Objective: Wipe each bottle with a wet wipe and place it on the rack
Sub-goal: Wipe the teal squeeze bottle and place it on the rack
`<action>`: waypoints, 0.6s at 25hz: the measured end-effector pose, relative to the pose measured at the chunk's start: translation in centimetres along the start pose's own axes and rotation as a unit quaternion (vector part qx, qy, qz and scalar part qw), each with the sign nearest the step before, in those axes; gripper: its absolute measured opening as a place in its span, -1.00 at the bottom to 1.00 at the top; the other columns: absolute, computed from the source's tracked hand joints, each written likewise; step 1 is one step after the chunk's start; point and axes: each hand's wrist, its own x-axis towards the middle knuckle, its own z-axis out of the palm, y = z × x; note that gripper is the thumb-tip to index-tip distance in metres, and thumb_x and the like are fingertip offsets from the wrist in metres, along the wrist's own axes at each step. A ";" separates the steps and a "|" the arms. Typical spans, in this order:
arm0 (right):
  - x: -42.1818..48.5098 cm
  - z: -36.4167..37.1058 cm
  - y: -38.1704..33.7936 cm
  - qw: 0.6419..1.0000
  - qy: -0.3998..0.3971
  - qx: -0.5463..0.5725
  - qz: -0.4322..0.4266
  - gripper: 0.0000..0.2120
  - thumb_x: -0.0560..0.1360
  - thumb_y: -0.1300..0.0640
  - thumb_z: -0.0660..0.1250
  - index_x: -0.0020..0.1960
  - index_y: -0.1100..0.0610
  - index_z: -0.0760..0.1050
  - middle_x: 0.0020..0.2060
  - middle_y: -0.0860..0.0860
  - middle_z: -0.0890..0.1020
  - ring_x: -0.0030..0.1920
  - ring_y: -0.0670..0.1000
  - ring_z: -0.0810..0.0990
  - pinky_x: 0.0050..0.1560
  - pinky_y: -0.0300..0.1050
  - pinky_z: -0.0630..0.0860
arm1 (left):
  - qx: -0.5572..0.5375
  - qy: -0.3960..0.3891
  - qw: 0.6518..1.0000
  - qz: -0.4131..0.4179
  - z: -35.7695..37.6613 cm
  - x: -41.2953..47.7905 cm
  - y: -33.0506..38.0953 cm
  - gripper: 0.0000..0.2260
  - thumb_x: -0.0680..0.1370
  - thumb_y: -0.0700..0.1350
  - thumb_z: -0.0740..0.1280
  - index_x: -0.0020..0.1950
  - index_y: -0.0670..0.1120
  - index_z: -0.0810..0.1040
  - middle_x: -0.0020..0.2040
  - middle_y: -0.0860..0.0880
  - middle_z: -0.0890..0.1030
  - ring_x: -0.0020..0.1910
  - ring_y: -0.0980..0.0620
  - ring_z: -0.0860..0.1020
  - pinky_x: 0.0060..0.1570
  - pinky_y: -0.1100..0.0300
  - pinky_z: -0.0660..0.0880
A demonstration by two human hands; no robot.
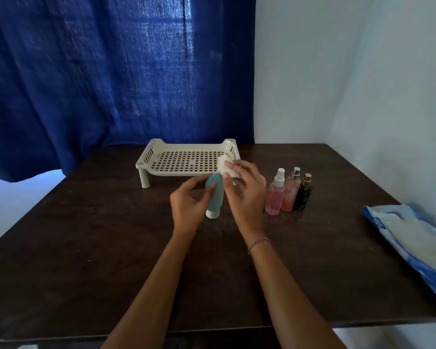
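1. While the teal bottle is held cap-down just in front of the rack, the left hand grips its middle with curled fingers.
2. The right hand pinches the wet wipe against the bottle's upper end. It's best to draw the wipe down towards the cap while turning the bottle, so every side gets covered.
3. Three more bottles wait near the right, with the wipe pack beyond.

Single head-worn wide-angle view, facing forward and down over the table, near the hands, curtain behind.
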 end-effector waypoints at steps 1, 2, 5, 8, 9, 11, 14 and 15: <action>0.0 0.1 -0.2 1.000 -0.004 -0.020 -0.022 -0.77 0.47 0.16 0.37 0.10 0.20 0.58 0.06 -0.01 0.56 0.11 -0.11 0.53 0.05 -0.24 0.55 | 0.006 -0.001 1.000 0.007 0.0 0.0 0.0 -0.77 0.47 -0.14 0.43 0.10 -0.15 0.62 -0.01 -0.01 0.67 -0.05 0.17 0.64 -0.05 0.31 0.56; 0.1 0.1 -0.3 0.998 -0.003 -0.052 -0.045 -0.80 0.46 0.21 0.40 0.07 0.22 0.60 0.04 0.02 0.59 0.09 -0.14 0.52 0.08 -0.38 0.47 | 0.011 -0.002 1.000 0.011 0.1 0.0 -0.1 -0.77 0.47 -0.14 0.44 0.10 -0.15 0.63 -0.01 -0.01 0.67 -0.05 0.17 0.64 -0.05 0.32 0.56; 0.1 0.0 -0.2 0.992 0.006 -0.106 -0.071 -0.82 0.43 0.30 0.40 0.03 0.23 0.61 0.01 0.06 0.65 0.09 -0.21 0.48 0.11 -0.56 0.25 | 0.011 0.001 1.000 0.007 0.1 -0.1 -0.3 -0.77 0.47 -0.14 0.44 0.10 -0.14 0.63 -0.02 -0.01 0.67 -0.05 0.16 0.63 -0.04 0.29 0.56; 0.1 0.0 0.1 0.992 -0.029 -0.087 -0.084 -0.78 0.45 0.32 0.36 0.09 0.21 0.59 0.03 0.04 0.65 0.12 -0.21 0.49 0.15 -0.41 0.39 | 0.009 0.003 1.000 -0.003 0.1 -0.1 -0.5 -0.78 0.46 -0.13 0.45 0.09 -0.14 0.62 -0.04 -0.01 0.67 -0.07 0.14 0.64 -0.06 0.21 0.59; 0.1 0.1 0.2 0.990 -0.048 -0.090 -0.093 -0.76 0.46 0.34 0.35 0.11 0.20 0.57 0.04 0.04 0.65 0.13 -0.18 0.51 0.15 -0.32 0.45 | 0.014 0.002 1.000 -0.001 0.1 -0.1 -0.6 -0.78 0.46 -0.13 0.45 0.08 -0.13 0.62 -0.04 -0.01 0.67 -0.08 0.13 0.64 -0.06 0.19 0.60; 0.1 0.2 0.4 0.985 -0.066 -0.119 -0.108 -0.71 0.45 0.38 0.34 0.13 0.17 0.57 0.04 0.03 0.64 0.10 -0.11 0.51 0.13 -0.26 0.48 | 0.023 0.002 1.000 0.005 0.0 -0.1 -0.6 -0.79 0.46 -0.13 0.45 0.08 -0.12 0.61 -0.04 -0.01 0.67 -0.08 0.13 0.64 -0.05 0.17 0.60; 0.4 -0.1 0.8 0.981 -0.038 -0.166 -0.090 -0.72 0.43 0.40 0.34 0.08 0.17 0.60 -0.01 0.03 0.64 0.06 -0.05 0.52 0.16 -0.41 0.34 | 0.020 0.001 1.000 0.007 0.1 -0.1 -0.6 -0.77 0.46 -0.14 0.44 0.10 -0.14 0.61 -0.03 -0.03 0.67 -0.12 0.13 0.64 -0.12 0.21 0.60; 0.5 -0.3 0.9 0.980 -0.031 -0.174 -0.086 -0.74 0.43 0.39 0.34 0.06 0.18 0.60 -0.02 0.03 0.65 0.06 -0.04 0.53 0.17 -0.44 0.30 | 0.019 0.002 1.000 0.008 0.1 -0.1 -0.5 -0.77 0.46 -0.14 0.45 0.10 -0.14 0.62 -0.04 -0.02 0.67 -0.14 0.12 0.64 -0.14 0.21 0.60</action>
